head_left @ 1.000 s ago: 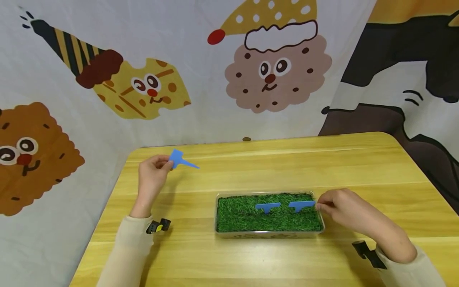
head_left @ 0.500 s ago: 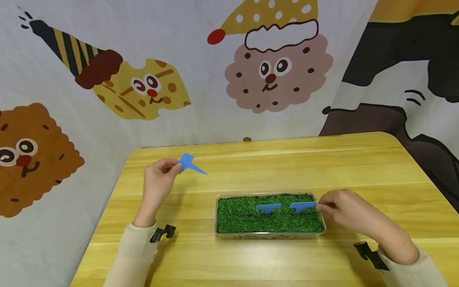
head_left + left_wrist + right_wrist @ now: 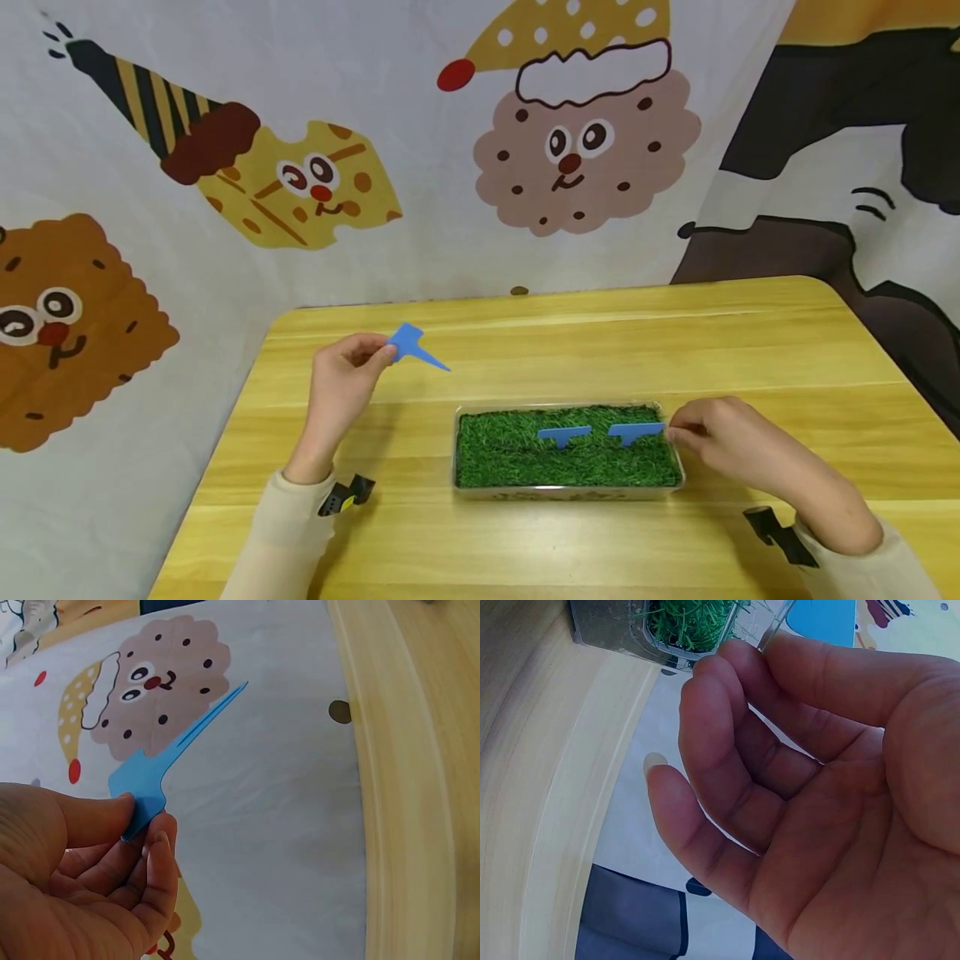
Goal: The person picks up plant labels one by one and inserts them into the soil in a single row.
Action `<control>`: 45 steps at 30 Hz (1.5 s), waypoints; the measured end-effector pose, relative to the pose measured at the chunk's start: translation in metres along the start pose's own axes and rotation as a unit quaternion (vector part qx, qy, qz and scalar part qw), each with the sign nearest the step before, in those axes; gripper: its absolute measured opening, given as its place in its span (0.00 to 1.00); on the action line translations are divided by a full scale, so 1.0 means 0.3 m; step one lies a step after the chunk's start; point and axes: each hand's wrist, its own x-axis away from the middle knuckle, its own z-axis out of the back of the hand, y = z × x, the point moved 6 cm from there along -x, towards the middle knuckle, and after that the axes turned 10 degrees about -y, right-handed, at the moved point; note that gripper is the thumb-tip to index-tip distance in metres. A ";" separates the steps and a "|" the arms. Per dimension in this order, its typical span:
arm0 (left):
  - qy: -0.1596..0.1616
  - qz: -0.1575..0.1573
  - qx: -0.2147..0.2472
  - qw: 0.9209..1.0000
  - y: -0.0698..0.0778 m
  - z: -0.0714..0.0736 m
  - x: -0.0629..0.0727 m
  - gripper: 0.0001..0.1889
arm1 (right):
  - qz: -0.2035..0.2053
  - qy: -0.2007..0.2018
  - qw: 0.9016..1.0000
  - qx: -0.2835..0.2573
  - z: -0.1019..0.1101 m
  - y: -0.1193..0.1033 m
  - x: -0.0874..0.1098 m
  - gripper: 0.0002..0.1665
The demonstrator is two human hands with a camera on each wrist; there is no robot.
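Note:
A blue T-shaped plant label (image 3: 408, 341) is pinched by its head between the thumb and fingers of my left hand (image 3: 348, 379), above the table's left side. In the left wrist view the pointed stem of this plant label (image 3: 142, 784) slants away from the hand. Two more blue plant labels stand upright in the green grass (image 3: 510, 467), one near the middle (image 3: 565, 434), the other label (image 3: 636, 431) towards the right end. My right hand (image 3: 738, 437) pinches the clear rim of the grass-filled plastic box (image 3: 607, 630) between thumb and index finger, close beside the right label.
The light wooden table (image 3: 420, 533) carries the box. Behind it hangs a white cloth (image 3: 435, 258) printed with cartoon figures. A black camera mount (image 3: 780, 536) sits at the right wrist, and another camera mount (image 3: 347, 495) at the left.
My left hand has moved to the right and slightly towards me, carrying its plant label closer to the box. The right hand stays at the box's rim.

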 end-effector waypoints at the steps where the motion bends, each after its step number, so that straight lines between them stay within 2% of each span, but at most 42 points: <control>1: -0.003 -0.001 0.004 1.000 0.005 -0.003 0.003 0.07 | 0.001 0.000 1.000 0.000 0.000 0.001 0.000 0.07; 9: -0.006 -0.013 0.010 1.000 0.040 -0.013 0.022 0.07 | 0.004 0.003 1.000 0.003 -0.002 -0.003 0.000 0.07; 20: -0.031 -0.003 0.008 0.999 0.071 -0.052 0.048 0.06 | 0.005 0.004 1.000 0.006 -0.002 -0.003 -0.002 0.07; 35: -0.068 -0.074 -0.018 0.995 0.141 -0.100 0.088 0.04 | 0.000 -0.001 1.000 0.005 -0.008 0.002 -0.002 0.07; 45: -0.093 -0.091 -0.029 0.991 0.149 -0.136 0.097 0.05 | 0.003 0.002 1.000 0.005 -0.006 0.003 -0.004 0.08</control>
